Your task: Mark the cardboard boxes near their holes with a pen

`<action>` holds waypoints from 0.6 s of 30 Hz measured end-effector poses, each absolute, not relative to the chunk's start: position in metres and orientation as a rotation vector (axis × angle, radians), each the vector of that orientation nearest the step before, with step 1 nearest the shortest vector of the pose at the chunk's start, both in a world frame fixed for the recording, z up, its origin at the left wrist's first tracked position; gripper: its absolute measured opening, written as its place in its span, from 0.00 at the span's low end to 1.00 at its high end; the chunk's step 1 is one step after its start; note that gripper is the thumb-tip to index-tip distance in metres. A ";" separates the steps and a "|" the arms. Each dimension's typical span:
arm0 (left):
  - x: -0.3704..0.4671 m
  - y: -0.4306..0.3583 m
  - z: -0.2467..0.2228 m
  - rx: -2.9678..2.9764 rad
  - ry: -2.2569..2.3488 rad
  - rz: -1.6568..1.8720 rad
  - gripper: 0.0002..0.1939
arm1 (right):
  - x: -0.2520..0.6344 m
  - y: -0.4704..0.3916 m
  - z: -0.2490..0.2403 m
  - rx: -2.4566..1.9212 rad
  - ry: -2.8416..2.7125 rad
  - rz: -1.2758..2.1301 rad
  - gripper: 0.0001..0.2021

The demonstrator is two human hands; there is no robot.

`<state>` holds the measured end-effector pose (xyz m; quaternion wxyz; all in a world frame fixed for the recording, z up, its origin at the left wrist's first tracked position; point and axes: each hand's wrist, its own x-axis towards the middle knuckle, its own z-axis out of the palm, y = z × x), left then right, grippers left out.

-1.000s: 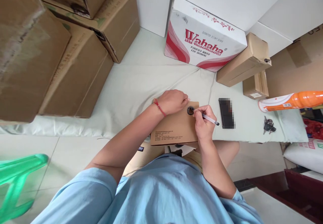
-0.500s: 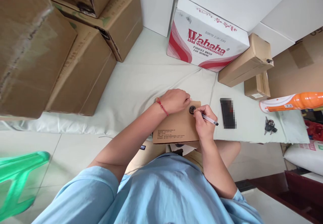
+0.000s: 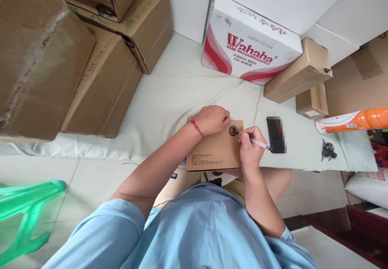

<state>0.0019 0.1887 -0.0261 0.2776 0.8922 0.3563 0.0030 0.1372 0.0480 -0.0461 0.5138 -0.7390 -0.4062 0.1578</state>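
Note:
A brown kraft paper folder or flat box (image 3: 209,147) with small dark print lies at the front edge of the cloth-covered table. My left hand (image 3: 214,119), a red string on its wrist, rests curled on its upper part; the inside of the fist is hidden. With closed fingers my right hand (image 3: 251,147) holds a pen (image 3: 259,142), whose clear barrel slants out to the right. The pen's dark tip is close beside a dark ring (image 3: 233,130) on the brown surface; I cannot tell whether this ring is drawn or a separate piece.
A black phone-like object (image 3: 274,134), partly blurred out, lies right of my right hand, with keys (image 3: 328,149) and an orange bottle (image 3: 354,120) further right. A Wahaha carton (image 3: 250,54) stands behind. Cardboard boxes (image 3: 104,87) fill the left; a green stool (image 3: 30,208) stands lower left.
My right hand has drawn slightly right, so the pen tip is now at the ring's right side and more of the ring shows. The whole view has shifted a little; my left hand stays put.

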 end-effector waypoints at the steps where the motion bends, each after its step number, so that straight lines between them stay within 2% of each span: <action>1: 0.002 0.189 -0.026 2.399 0.954 0.010 0.21 | 0.137 0.049 -0.046 -1.761 -0.972 0.385 0.06; 18: 0.002 0.188 -0.025 2.411 0.951 -0.005 0.22 | 0.138 0.053 -0.047 -1.779 -1.020 0.411 0.06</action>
